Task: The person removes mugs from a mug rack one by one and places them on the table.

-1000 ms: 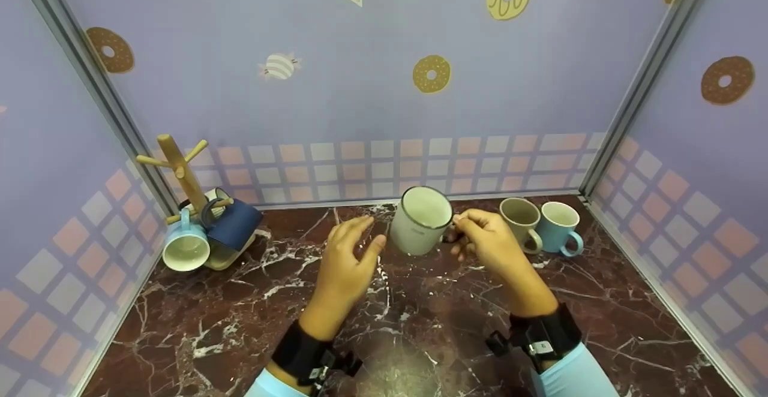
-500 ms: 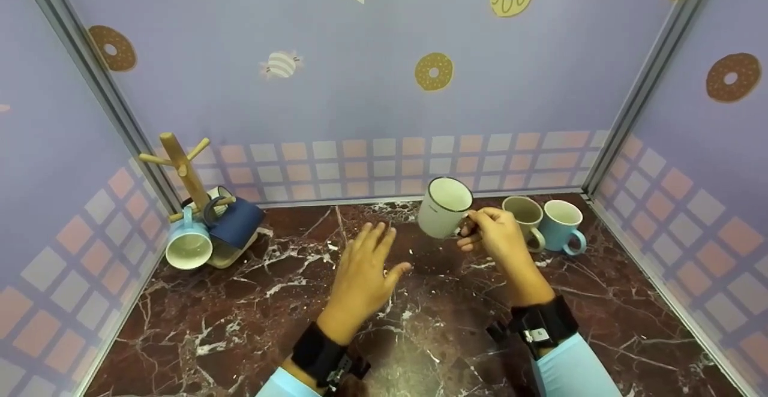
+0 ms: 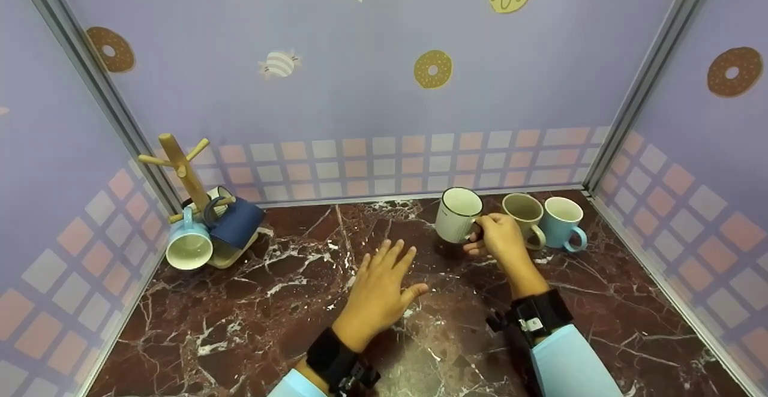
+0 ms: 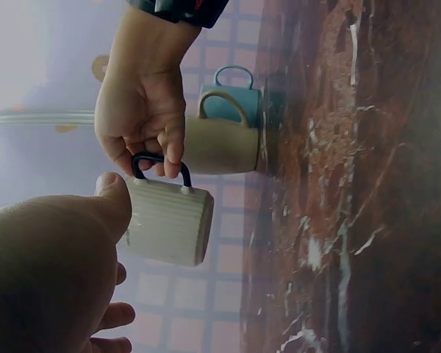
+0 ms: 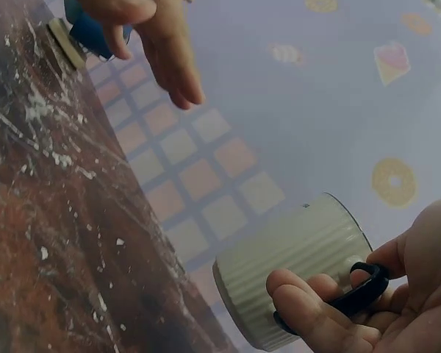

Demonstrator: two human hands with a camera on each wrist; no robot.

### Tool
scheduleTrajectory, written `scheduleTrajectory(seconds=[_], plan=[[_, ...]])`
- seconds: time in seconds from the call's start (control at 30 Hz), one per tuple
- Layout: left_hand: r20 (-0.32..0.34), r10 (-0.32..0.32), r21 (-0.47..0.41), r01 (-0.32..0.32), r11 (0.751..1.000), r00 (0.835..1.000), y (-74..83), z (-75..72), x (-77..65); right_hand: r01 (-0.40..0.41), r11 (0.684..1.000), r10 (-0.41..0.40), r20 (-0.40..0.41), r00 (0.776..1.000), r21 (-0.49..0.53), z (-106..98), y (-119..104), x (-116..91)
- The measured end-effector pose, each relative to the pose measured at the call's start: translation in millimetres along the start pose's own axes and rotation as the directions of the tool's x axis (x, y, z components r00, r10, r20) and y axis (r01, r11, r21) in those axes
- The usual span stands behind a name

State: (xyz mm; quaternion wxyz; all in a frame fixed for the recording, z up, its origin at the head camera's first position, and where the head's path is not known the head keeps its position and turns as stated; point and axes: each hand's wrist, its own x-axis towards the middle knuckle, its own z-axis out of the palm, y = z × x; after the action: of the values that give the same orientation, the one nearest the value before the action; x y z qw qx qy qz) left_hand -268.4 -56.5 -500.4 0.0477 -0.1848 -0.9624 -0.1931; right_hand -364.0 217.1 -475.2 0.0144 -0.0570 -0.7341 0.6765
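A white ribbed mug with a dark rim hangs upright above the table toward the back. My right hand holds it by its black handle, fingers curled through the loop. In the left wrist view, a gap shows between the mug's base and the table. Just right of this hand stand a taupe mug and a light blue mug, both upright with handles toward me. My left hand, fingers spread and holding nothing, hovers over the table to the left of the mug and closer to me.
At the back left stands a wooden mug tree. On its lower pegs hang a navy mug, a light blue mug and a partly hidden pale mug. Patterned walls enclose the dark marbled table on three sides.
My right hand has carried the white mug rightward, toward the two standing mugs, and lowered it slightly in the last half second. My left hand has drawn away from it, back toward me.
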Motion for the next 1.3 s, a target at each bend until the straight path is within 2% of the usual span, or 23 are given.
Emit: scheduleTrajectory(seconds=[0.3,0.5,1.03,1.3], plan=[[0.061,0.024,0.005,-0.025,1.000,0.998,6.7,10.5,-2.8,-0.071,0.997,0.070,-0.043,0.997,-0.018,-8.2,18.3,12.9],[0.078,0.034,0.023,-0.036,0.999,0.996,8.3,14.8,-3.9,-0.077,0.994,0.072,-0.070,0.995,-0.073,-13.5,25.3,17.4],[0.098,0.035,0.015,-0.037,0.999,0.995,8.8,16.4,-5.6,-0.120,0.988,0.111,-0.096,0.989,-0.098,-26.4,37.9,23.6],[0.112,0.035,-0.016,-0.033,0.999,0.993,9.1,16.7,-6.6,-0.125,0.980,0.110,-0.108,0.988,-0.152,-33.0,39.7,24.6]])
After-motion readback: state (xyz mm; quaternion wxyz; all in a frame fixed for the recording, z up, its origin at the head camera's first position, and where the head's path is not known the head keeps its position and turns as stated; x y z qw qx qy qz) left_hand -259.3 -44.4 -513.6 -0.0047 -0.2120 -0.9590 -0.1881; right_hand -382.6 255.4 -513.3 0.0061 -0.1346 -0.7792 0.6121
